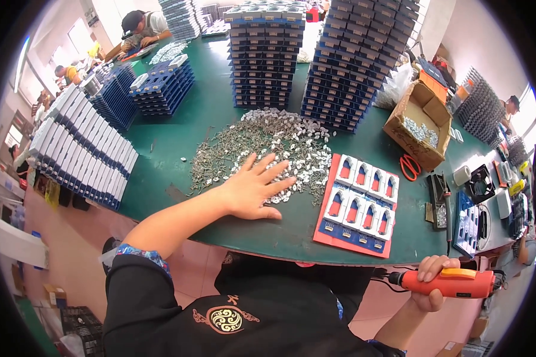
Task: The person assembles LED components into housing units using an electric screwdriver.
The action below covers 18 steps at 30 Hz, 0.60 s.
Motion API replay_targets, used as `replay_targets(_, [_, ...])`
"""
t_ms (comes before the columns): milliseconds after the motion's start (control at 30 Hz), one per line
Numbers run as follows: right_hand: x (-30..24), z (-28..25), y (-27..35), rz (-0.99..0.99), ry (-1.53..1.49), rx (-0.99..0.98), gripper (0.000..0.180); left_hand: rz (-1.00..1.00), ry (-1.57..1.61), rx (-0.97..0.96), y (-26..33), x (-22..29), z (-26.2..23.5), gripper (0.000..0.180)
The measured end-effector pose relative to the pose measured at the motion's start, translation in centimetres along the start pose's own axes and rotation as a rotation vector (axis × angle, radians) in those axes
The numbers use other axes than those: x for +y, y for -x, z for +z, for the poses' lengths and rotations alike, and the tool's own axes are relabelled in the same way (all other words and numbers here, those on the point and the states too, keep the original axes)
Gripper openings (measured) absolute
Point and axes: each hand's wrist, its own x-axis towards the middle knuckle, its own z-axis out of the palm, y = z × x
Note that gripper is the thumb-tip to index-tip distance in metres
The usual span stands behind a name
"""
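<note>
My left hand (257,189) lies palm down with fingers spread on the near edge of a pile of screws (220,153) mixed with small white plastic parts (307,137). Wrapped around a red electric screwdriver (458,284) with an orange lever, my right hand (432,284) is off the table's front edge at the right. Between the hands, a red board (323,236) carries two rows of white oval housings (356,190) set on blue circuit boards (375,242). What lies under my left palm is hidden.
Tall stacks of blue trays (265,65) stand behind the pile. White-and-blue stacked parts (83,149) line the left. At right are a cardboard box (420,122), red-handled scissors (410,167) and a black holder (439,202). A co-worker (146,30) bends over the table's far left.
</note>
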Motion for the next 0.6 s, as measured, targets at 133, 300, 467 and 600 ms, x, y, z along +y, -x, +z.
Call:
replay_targets(133, [0.7, -0.1, -0.2, 0.005, -0.026, -0.064, 0.057, 0.031, -0.010, 0.111, -2.8, 2.1, 0.4, 0.081])
replay_targets(300, [0.3, 0.6, -0.2, -0.007, -0.030, -0.073, 0.057, 0.016, 0.000, 0.130, -5.4, 0.6, 0.6, 0.074])
replay_targets(467, [-0.2, 0.1, 0.5, -0.020, -0.007, -0.070, 0.057, -0.043, -0.042, 0.022, -5.1, -3.0, -0.2, 0.069])
replay_targets(600, [-0.4, 0.3, 0.8, -0.033, 0.007, -0.016, 0.056, -0.125, -0.060, -0.033, -3.3, -5.2, -0.9, 0.069])
